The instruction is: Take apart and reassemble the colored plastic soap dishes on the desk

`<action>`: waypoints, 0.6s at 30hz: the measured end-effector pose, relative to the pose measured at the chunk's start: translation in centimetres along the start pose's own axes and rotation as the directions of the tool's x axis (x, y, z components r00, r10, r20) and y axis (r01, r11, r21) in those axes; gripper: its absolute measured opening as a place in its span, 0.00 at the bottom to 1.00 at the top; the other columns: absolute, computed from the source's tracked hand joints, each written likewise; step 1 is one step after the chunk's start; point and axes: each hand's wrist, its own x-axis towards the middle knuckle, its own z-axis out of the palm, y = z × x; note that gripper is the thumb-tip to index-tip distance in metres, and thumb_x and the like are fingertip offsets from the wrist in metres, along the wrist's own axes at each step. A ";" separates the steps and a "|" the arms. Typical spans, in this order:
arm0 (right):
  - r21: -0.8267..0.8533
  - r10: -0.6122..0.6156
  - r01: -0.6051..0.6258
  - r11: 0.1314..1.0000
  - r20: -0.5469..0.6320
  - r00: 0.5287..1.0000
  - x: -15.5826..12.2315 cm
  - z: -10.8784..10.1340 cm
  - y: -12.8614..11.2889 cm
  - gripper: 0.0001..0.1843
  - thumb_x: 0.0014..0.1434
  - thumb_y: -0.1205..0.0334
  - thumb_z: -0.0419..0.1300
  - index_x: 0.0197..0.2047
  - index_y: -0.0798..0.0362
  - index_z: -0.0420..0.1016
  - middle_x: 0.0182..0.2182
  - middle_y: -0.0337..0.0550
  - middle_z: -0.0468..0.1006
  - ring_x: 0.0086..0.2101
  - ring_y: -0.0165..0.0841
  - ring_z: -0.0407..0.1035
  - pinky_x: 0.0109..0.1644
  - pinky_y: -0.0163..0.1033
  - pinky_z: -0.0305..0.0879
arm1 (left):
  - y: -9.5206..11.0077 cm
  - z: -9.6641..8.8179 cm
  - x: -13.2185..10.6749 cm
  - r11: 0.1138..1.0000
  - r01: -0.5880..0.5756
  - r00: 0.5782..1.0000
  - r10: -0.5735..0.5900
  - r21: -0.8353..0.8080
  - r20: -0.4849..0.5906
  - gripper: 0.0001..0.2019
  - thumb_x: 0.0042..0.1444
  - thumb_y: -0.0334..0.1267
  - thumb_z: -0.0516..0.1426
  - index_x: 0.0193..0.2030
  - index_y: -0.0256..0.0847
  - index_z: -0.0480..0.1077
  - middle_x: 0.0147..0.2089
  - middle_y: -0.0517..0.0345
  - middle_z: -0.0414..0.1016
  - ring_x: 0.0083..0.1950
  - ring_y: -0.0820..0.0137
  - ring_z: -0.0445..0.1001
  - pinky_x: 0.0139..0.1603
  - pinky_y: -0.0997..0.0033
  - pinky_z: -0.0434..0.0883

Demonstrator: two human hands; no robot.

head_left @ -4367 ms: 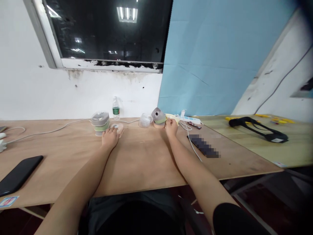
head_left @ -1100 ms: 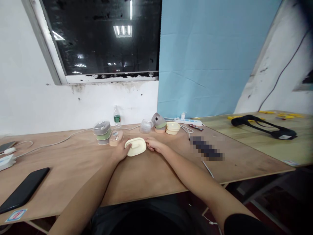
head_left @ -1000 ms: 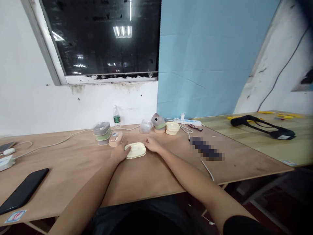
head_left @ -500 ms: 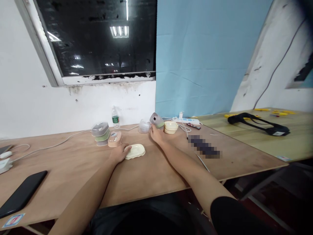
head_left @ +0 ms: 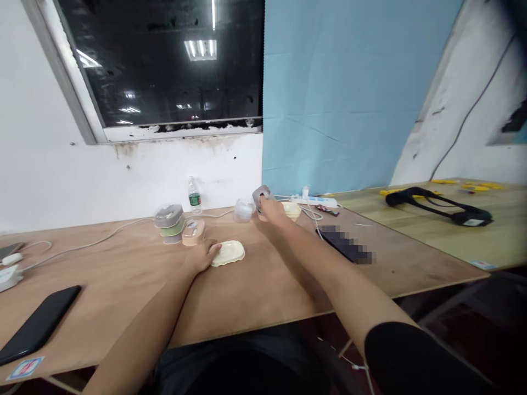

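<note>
My left hand rests on the wooden table, fingers touching the left edge of a cream oval lid lying flat. My right hand reaches far forward and closes around a tilted grey container with a green band. Just right of that hand sits a cream container. A clear plastic container stands to the left of the grey one. Further left are a stack of grey and green containers and a peach container.
A small water bottle stands by the wall. A black phone lies near the front left edge. A white power strip with cables, a dark flat device and a black strap lie to the right.
My right hand left the cream lid, which now lies flat, and reached forward to the grey container at the back. My left hand stayed at the lid.
</note>
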 end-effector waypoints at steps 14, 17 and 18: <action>0.602 -0.372 0.455 0.656 -0.266 0.889 -9.6 1.2 -6.2 0.19 0.53 0.46 0.63 0.37 0.52 0.68 0.25 0.37 0.72 0.26 0.30 0.66 0.31 0.34 0.59 | 0.6 -1.7 -0.6 0.978 -0.199 0.831 0.199 0.056 -0.520 0.44 0.54 0.52 0.59 0.70 0.45 0.40 0.65 0.41 0.58 0.38 0.68 0.73 0.44 0.62 0.71; 0.661 -0.357 0.433 0.613 -0.257 0.898 -10.1 1.3 -6.6 0.21 0.50 0.45 0.65 0.39 0.52 0.67 0.25 0.36 0.71 0.25 0.29 0.65 0.31 0.34 0.59 | 0.6 -2.2 -0.7 0.970 -0.242 0.780 0.215 0.034 -0.588 0.37 0.56 0.49 0.58 0.68 0.44 0.47 0.64 0.42 0.60 0.36 0.71 0.73 0.39 0.67 0.72; 0.669 -0.344 0.426 0.610 -0.261 0.902 -10.1 1.4 -6.5 0.22 0.49 0.45 0.66 0.39 0.52 0.67 0.25 0.36 0.71 0.25 0.29 0.64 0.31 0.34 0.59 | 0.6 -2.4 -0.7 0.969 -0.244 0.769 0.208 0.023 -0.604 0.33 0.57 0.48 0.57 0.66 0.44 0.51 0.63 0.43 0.62 0.35 0.72 0.73 0.37 0.68 0.72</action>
